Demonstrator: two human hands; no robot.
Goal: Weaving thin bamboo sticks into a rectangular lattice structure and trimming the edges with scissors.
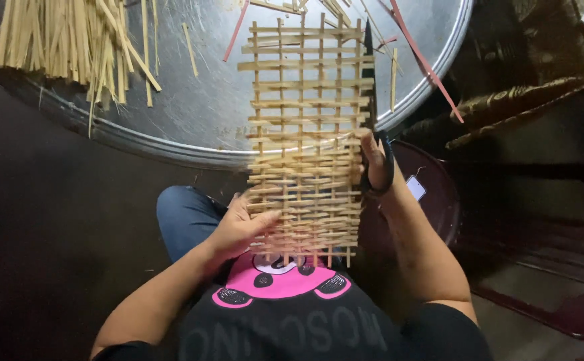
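Round metal tray (185, 127) holds loose bamboo strips (65, 40) (left side)

bare tray (192, 107) centre, strip pile (71, 40) left

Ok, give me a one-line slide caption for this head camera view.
Left hand steadies a woven bamboo-strip mat while the right hand holds black scissors along its edge, over a round metal tray.

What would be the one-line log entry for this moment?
left hand: holds woven bamboo mat | right hand: holds black scissors along mat edge | metal tray: loose bamboo strips
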